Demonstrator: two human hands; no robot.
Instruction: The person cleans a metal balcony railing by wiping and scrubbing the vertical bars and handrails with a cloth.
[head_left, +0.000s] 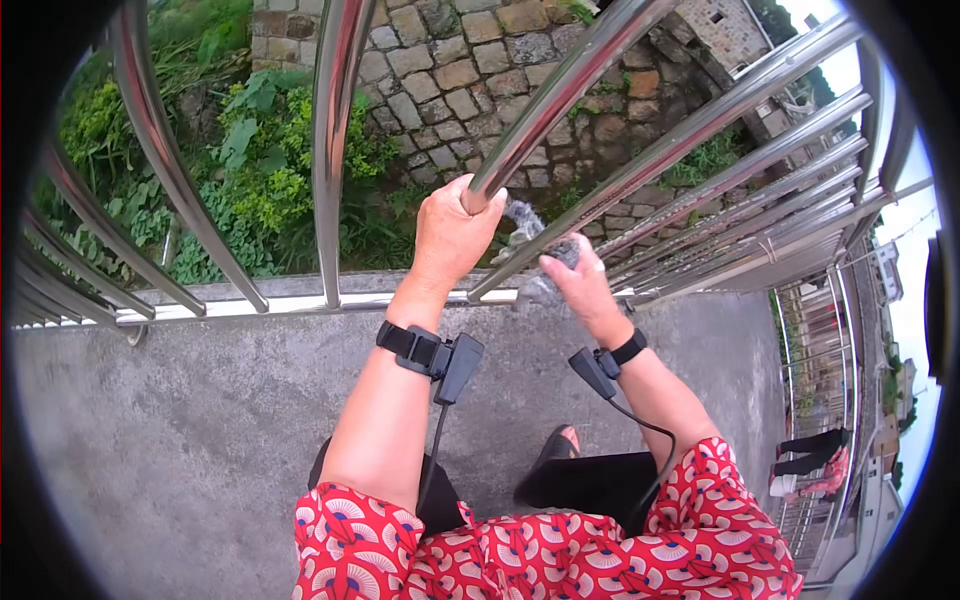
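My left hand (455, 232) is closed around a shiny metal railing bar (540, 125), its thumb and fingers wrapped round it. To its right, my right hand (582, 280) grips a grey, fuzzy cloth-like bundle (541, 290) against the lower part of the railing. Part of the bundle shows between the bars, and some of it hangs below my fingers. What it is exactly cannot be made out. Black straps with small dark devices sit on both wrists.
Metal bars run across the front above a bottom rail (380, 299). Beyond them lie green plants (270, 160) and stone paving (450, 90). Grey concrete floor (200, 400) is underfoot. Another person (825, 465) is at the far right.
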